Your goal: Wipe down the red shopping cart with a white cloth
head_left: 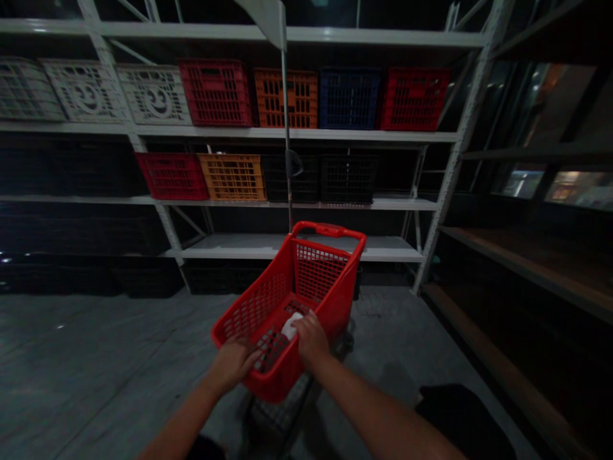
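Observation:
A red plastic shopping cart stands on the floor before me, its handle at the far end. My left hand lies over the near left rim, its fingers curled around the edge. At the right rim, my right hand has its fingers bent over the edge and closed on a crumpled white cloth, which shows just inside the basket. The undersides of both hands are hidden.
White metal racks behind the cart carry red, orange, blue, white and black crates. A pole with a pale flag rises by the cart's handle. Brown shelves line the right side. A dark rounded shape lies at the lower right.

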{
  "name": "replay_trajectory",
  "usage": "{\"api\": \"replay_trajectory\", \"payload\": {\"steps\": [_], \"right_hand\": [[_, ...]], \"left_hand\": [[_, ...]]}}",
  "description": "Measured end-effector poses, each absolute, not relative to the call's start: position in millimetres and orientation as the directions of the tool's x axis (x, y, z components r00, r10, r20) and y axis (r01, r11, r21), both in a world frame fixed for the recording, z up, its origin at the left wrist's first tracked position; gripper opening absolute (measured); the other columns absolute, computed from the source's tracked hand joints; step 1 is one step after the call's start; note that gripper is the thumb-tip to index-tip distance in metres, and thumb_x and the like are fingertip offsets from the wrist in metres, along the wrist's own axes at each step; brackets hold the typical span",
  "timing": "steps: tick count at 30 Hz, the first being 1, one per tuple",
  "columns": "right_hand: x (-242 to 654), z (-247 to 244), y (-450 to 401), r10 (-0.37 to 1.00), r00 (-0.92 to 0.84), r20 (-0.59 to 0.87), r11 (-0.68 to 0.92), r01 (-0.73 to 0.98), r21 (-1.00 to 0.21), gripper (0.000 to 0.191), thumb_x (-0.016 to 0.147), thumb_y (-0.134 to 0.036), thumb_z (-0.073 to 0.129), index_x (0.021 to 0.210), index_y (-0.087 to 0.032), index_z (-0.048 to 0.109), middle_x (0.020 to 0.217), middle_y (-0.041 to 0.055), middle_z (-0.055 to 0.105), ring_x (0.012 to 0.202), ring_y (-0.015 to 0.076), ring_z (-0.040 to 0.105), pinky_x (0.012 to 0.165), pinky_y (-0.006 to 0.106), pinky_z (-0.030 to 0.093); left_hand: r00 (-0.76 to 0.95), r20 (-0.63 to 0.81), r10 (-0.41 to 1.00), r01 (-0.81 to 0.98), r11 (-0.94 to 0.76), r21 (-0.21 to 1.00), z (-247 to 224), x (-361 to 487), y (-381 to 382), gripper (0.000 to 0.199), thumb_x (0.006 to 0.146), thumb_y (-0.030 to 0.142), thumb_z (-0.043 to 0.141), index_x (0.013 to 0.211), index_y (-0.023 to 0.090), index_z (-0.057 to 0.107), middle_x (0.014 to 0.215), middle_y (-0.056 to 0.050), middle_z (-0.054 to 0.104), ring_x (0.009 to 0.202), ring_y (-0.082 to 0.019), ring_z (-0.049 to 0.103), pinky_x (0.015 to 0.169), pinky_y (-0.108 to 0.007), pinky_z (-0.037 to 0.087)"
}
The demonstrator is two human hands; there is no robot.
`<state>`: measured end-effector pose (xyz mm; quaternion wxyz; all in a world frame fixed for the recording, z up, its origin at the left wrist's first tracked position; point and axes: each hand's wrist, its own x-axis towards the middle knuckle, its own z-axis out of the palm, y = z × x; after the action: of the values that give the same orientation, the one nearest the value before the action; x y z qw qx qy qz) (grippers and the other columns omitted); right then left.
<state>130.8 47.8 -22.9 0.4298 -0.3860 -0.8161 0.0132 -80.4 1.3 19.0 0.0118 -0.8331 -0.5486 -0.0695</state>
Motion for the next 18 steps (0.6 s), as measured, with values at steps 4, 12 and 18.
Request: {"api": "replay_trajectory", "payload": {"steps": [4, 12, 18], "right_hand": [[112.1, -27.4, 36.6, 0.626, -0.4, 0.67, 0.739, 0.58, -0.344, 0.03, 0.084, -0.015, 0.041, 0.109, -0.02, 0.056, 0.105, 0.0059, 0.062, 0.103, 0.0205, 0.049, 0.104, 0.044, 0.021], [123.9, -8.6, 34.7, 0.504, -0.665, 0.552, 0.835, 0.539, -0.113, 0.036, 0.085, -0.019, 0.044, 0.121, -0.019, 0.047, 0.115, 0.0049, 0.059, 0.107, 0.0179, 0.048, 0.107, 0.039, 0.021], [190.3, 8.3, 74.8, 0.433, -0.695, 0.575, 0.809, 0.58, 0.092, 0.038, 0.085, -0.012, 0.041, 0.122, -0.011, 0.047, 0.119, 0.0103, 0.057, 0.112, 0.0174, 0.048, 0.107, 0.038, 0.026]], "left_hand": [[0.125, 0.186, 0.975, 0.952, -0.171, 0.255, 21.0, -44.6, -10.3, 0.052, 0.088, 0.048, 0.017, 0.101, 0.02, 0.059, 0.098, -0.007, 0.067, 0.093, -0.017, 0.06, 0.085, -0.027, 0.041], [-0.06, 0.119, 0.991, 0.998, 0.059, 0.009, -8.4, -39.8, -22.0, 0.052, 0.088, 0.047, 0.017, 0.106, 0.017, 0.056, 0.079, -0.012, 0.07, 0.075, -0.026, 0.066, 0.066, -0.036, 0.048], [-0.049, 0.07, 0.996, 0.999, 0.05, -0.013, -4.5, -83.6, -11.7, 0.05, 0.089, 0.045, 0.015, 0.095, 0.018, 0.056, 0.082, -0.01, 0.069, 0.079, -0.023, 0.065, 0.07, -0.033, 0.047]]}}
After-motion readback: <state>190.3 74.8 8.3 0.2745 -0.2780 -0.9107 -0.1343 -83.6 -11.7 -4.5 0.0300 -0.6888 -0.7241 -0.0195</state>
